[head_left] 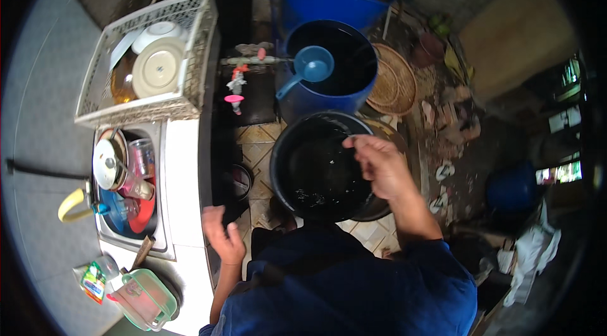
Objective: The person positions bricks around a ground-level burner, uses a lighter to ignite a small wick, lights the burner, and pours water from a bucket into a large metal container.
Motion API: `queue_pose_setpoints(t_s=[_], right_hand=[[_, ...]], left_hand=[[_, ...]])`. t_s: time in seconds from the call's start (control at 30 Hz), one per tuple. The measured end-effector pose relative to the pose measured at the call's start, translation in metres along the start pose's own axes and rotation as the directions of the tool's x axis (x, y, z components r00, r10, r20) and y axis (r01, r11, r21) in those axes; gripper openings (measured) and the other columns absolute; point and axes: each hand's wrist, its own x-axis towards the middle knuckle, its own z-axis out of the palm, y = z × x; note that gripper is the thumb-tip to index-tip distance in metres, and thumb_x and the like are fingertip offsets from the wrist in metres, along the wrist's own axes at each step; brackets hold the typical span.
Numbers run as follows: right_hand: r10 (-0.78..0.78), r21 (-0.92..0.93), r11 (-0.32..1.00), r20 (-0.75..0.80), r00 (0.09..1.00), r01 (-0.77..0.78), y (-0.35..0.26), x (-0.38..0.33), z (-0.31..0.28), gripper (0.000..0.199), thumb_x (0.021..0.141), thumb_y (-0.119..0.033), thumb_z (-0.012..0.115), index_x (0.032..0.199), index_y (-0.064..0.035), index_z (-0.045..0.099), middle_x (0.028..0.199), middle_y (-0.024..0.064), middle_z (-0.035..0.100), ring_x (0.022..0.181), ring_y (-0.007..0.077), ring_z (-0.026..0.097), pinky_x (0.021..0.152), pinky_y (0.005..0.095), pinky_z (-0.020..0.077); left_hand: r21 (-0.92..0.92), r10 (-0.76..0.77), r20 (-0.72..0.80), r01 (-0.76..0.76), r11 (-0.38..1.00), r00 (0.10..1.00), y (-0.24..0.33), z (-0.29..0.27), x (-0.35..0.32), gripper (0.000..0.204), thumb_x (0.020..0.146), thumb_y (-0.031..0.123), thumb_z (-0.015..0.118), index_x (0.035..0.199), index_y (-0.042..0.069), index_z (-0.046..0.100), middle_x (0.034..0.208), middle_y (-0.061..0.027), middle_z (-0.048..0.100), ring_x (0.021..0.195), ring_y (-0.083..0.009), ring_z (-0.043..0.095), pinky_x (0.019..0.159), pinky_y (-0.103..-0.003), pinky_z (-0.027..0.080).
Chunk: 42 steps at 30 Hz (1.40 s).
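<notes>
A round black tub (277, 178) with dark water in it stands on the tiled floor in front of me. My right hand (379, 164) is over its right side, thumb and fingers drawn together. Whatever the fingertips may hold is too small to make out. Beside the white counter edge, my left hand (226, 238) has its fingers apart and nothing in it. A blue dipper (313, 63) with its handle pointing toward me is at the left side of a blue drum (341, 103) just beyond the tub.
On the left, a sink (165, 209) holds dishes and cups; a white crate (136, 110) of plates and bowls stands behind it. A green plastic container (163, 297) is nearer me. Taps (235, 80) jut out beside the drum. A woven basket (408, 83) lies to its right.
</notes>
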Motion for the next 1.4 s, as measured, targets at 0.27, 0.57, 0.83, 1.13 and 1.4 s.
queue_pose_setpoints(t_s=[0.27, 0.57, 0.83, 1.13, 1.4], right_hand=[[-0.223, -0.223, 0.943, 0.130, 0.966, 0.247, 0.092, -0.021, -0.039, 0.027, 0.091, -0.024, 0.050, 0.094, 0.0008, 0.061, 0.078, 0.0009, 0.058, 0.076, 0.0077, 0.051, 0.072, 0.0244, 0.0412], [-0.380, -0.217, 0.917, -0.216, 0.900, 0.335, 0.130, -0.040, -0.114, 0.032, 0.088, -0.026, 0.049, 0.087, 0.0040, 0.059, 0.075, 0.0183, 0.060, 0.073, 0.0297, 0.059, 0.069, 0.0358, 0.0439], [-0.256, 0.012, 0.961, -0.348, 0.902, 0.278, 0.164, -0.043, -0.160, 0.028, 0.089, -0.022, 0.052, 0.091, 0.0038, 0.062, 0.078, 0.0088, 0.063, 0.073, 0.0144, 0.057, 0.070, 0.0296, 0.0450], [-0.356, -0.023, 0.923, -0.428, 0.831, 0.384, 0.163, -0.056, -0.176, 0.023, 0.090, -0.019, 0.051, 0.085, 0.0018, 0.059, 0.072, 0.0041, 0.058, 0.068, 0.0111, 0.051, 0.066, 0.0272, 0.0426], [-0.335, 0.155, 0.862, -0.541, 0.771, 0.483, 0.181, -0.047, -0.176, 0.019, 0.093, -0.019, 0.048, 0.087, -0.0034, 0.059, 0.071, -0.0021, 0.054, 0.067, 0.0065, 0.047, 0.064, 0.0231, 0.0403]], left_hand=[[-0.500, -0.368, 0.677, 0.766, 0.405, 0.637, 0.024, 0.115, -0.027, 0.014, 0.087, 0.014, 0.058, 0.077, 0.011, 0.049, 0.070, 0.0055, 0.047, 0.064, -0.0028, 0.040, 0.059, -0.019, 0.031], [-0.455, -0.267, 0.733, 0.742, 0.492, 0.626, 0.111, 0.153, -0.014, 0.018, 0.078, -0.002, 0.064, 0.079, 0.010, 0.050, 0.066, 0.0058, 0.046, 0.058, -0.0044, 0.039, 0.057, -0.019, 0.033], [-0.437, -0.167, 0.720, 0.628, 0.644, 0.673, 0.171, 0.187, -0.013, 0.015, 0.079, -0.005, 0.061, 0.081, 0.005, 0.050, 0.067, 0.0013, 0.051, 0.060, -0.0075, 0.048, 0.061, -0.023, 0.041], [-0.385, -0.118, 0.719, 0.534, 0.753, 0.685, 0.212, 0.192, -0.003, 0.014, 0.080, -0.004, 0.060, 0.082, 0.006, 0.051, 0.068, 0.0025, 0.051, 0.060, -0.0053, 0.045, 0.060, -0.020, 0.038], [-0.346, 0.021, 0.707, 0.321, 0.882, 0.706, 0.246, 0.187, 0.013, 0.012, 0.080, 0.001, 0.062, 0.082, 0.005, 0.051, 0.066, 0.0040, 0.049, 0.056, -0.0035, 0.039, 0.053, -0.020, 0.034]])
